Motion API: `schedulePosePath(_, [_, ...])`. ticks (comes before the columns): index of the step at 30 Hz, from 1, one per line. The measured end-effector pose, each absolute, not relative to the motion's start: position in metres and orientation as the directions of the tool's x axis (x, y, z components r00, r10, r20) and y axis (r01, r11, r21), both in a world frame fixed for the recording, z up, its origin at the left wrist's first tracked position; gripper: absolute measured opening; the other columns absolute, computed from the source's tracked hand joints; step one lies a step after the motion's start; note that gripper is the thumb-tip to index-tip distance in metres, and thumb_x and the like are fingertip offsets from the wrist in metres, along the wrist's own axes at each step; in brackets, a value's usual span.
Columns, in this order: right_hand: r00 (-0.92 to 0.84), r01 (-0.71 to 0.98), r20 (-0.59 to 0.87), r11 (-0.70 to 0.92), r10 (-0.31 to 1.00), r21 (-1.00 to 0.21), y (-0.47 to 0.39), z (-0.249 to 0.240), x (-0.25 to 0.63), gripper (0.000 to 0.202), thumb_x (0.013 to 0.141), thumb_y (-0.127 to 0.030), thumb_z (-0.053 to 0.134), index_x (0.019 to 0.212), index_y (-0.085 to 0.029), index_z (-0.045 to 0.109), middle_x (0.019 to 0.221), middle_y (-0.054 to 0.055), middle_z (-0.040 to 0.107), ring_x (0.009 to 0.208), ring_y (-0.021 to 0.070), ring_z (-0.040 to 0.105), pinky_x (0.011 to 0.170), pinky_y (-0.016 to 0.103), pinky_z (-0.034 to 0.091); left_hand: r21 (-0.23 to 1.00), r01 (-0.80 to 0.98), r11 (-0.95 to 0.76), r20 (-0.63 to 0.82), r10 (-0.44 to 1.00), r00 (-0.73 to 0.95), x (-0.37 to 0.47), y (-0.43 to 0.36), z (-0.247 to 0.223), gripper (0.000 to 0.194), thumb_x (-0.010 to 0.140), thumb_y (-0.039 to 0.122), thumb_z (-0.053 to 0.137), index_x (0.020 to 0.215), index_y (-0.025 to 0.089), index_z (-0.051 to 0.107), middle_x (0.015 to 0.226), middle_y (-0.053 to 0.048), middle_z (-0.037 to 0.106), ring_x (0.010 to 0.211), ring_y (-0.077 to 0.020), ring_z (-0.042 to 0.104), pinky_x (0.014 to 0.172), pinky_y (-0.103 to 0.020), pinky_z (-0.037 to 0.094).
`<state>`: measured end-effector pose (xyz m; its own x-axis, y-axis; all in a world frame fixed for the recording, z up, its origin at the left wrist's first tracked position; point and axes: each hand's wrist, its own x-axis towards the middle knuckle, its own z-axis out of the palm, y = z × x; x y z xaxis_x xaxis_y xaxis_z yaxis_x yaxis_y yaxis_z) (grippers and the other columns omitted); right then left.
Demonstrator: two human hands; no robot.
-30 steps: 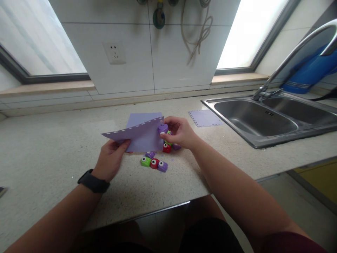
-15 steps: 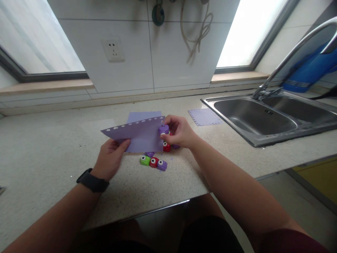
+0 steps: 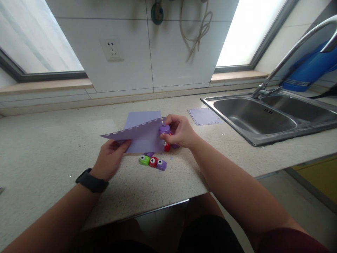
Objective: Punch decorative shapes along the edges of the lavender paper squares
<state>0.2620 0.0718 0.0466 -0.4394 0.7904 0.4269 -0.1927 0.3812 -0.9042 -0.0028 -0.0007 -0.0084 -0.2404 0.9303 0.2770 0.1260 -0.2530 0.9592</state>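
Below the white wall, a long speckled counter [image 3: 52,151] is seen, and its front edge slants up toward the right. Into its right part, a shiny sink [image 3: 255,116] is set. Over the middle of the counter, a purple sheet [image 3: 146,140] is held up at a tilt. Its long way runs from left to right, and its right end is lifted higher than its left tip. Along its top edge, a row of little holes is cut. Two more sheets are laid flat: a plain sheet [image 3: 144,116] behind the held one, and a hole-edged sheet [image 3: 204,116] near the sink. By the left hand [image 3: 112,156], the held sheet is gripped low down, with the thumb pressed on its front. A wide stretch of counter is found to the left of that hand, and a smaller stretch between the right hand [image 3: 181,131] and the sink. By the right thumb and fingers, a purple punch [image 3: 164,130] is pinched at the sheet's right edge. It is partly covered, so which way its front points cannot be told. Nearer the counter's front edge, a green punch [image 3: 144,160], a red punch [image 3: 153,162] and another purple one [image 3: 161,165] are lined up, sloping down rightward. Tiny paper bits [image 3: 171,159] are scattered close by.
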Motion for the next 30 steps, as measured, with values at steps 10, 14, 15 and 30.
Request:
schedulePosePath(10, [-0.461,-0.159,0.458,0.438,0.76,-0.885,0.071,0.045,0.264,0.037,0.062,-0.028,0.089,0.076,-0.021,0.056,0.068,-0.005,0.056,0.058,0.0092,0.048,0.055,0.026,0.038,0.97,0.081,-0.227,0.239,0.948,-0.209,0.003,-0.004,-0.001,0.042,0.081,0.045,0.084,0.112,0.018,0.075,0.115,-0.01,0.079,0.104,-0.028,0.073,0.098,-0.043,0.057])
schedulePosePath(14, [-0.428,-0.099,0.535,0.551,0.728,-0.828,0.071,0.043,0.264,0.034,0.061,-0.027,0.087,0.076,-0.021,0.058,0.07,-0.004,0.058,0.061,0.0105,0.05,0.056,0.027,0.04,0.968,0.078,-0.24,0.251,0.947,-0.198,0.002,-0.003,-0.001,0.043,0.08,0.043,0.085,0.114,0.018,0.074,0.118,-0.01,0.078,0.106,-0.0277,0.072,0.098,-0.043,0.055])
schedulePosePath(15, [-0.417,-0.071,0.566,0.596,0.711,-0.8,0.069,0.044,0.265,0.033,0.06,-0.027,0.087,0.077,-0.021,0.059,0.071,-0.004,0.06,0.062,0.0112,0.051,0.056,0.027,0.04,0.966,0.081,-0.247,0.259,0.946,-0.198,0.001,-0.002,-0.003,0.043,0.08,0.042,0.085,0.114,0.018,0.074,0.117,-0.01,0.078,0.105,-0.0274,0.071,0.098,-0.043,0.054])
schedulePosePath(30, [-0.533,0.055,0.835,0.99,0.139,-0.13,0.03,0.075,0.262,0.018,0.075,-0.016,0.072,0.085,-0.021,0.057,0.072,0.001,0.061,0.066,0.0153,0.058,0.058,0.028,0.048,0.811,0.259,-0.524,0.553,0.832,-0.048,-0.011,0.001,-0.002,0.021,0.083,0.04,0.083,0.098,0.025,0.081,0.117,-0.011,0.068,0.109,-0.0286,0.064,0.102,-0.043,0.047])
